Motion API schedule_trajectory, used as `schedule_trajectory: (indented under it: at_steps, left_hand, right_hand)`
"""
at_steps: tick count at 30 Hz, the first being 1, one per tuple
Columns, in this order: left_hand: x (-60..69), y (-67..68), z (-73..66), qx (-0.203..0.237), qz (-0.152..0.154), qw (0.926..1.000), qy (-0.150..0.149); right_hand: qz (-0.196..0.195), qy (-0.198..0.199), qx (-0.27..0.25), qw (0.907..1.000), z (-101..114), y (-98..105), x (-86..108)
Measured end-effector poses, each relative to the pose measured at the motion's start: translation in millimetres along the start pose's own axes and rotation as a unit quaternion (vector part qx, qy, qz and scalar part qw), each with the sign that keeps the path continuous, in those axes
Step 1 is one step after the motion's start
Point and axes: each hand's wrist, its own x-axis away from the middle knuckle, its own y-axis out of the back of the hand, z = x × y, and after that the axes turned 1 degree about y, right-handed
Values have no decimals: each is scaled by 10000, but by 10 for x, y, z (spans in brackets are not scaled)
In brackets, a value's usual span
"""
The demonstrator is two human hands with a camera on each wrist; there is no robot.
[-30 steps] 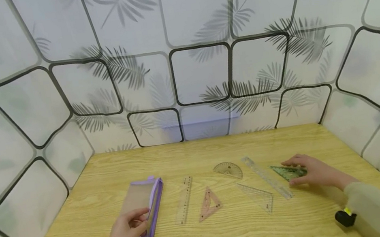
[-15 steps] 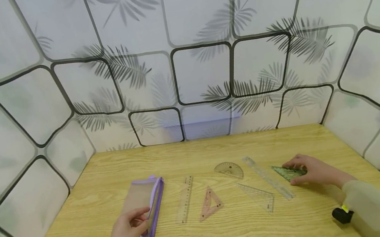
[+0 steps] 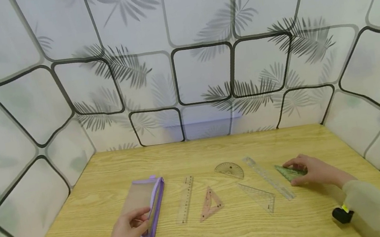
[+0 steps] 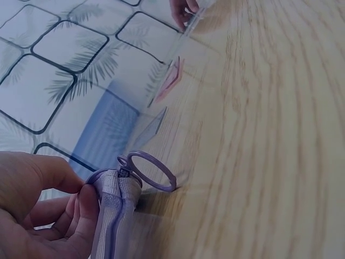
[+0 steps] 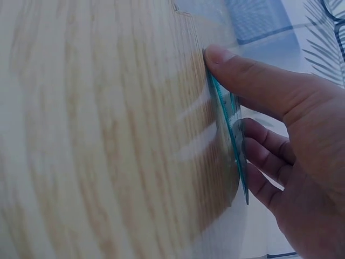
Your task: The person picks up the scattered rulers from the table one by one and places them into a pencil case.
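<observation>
In the head view my left hand [image 3: 127, 230] pinches the zipped edge of a purple-trimmed mesh pencil pouch [image 3: 138, 193], which lies on the table's left side. The left wrist view shows thumb and fingertips on the pouch's zip end [image 4: 116, 210], beside a purple ring pull [image 4: 153, 172]. On the right, my right hand [image 3: 316, 173] holds a green set square [image 3: 290, 172] by its edges, slightly tilted. Seen from the right wrist, the thumb presses one end of the set square [image 5: 229, 127], with fingers behind it; part of it is hidden by the hand.
Between the hands lie a clear short ruler [image 3: 185, 201], a pink set square [image 3: 219, 203], a protractor [image 3: 228, 170], a clear set square [image 3: 260, 196] and a longer clear ruler [image 3: 269, 178]. A black object [image 3: 342, 215] with yellow sits by the right sleeve. Patterned walls enclose the table.
The green set square has shifted slightly right and tilted in my right hand's fingers. My left hand stays at the pouch, and the other tools lie where they were.
</observation>
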Motion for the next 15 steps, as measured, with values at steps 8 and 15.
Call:
schedule_trajectory:
  at_steps: [8, 15]
  left_hand:
    - [14, 38, -5, 130, 136, 9998, 55]
    - [29, 43, -43, 133, 125, 9998, 103]
  right_hand:
    - [90, -80, -169, 9998, 32, 30, 34]
    - [184, -164, -149, 9996, 51, 60, 39]
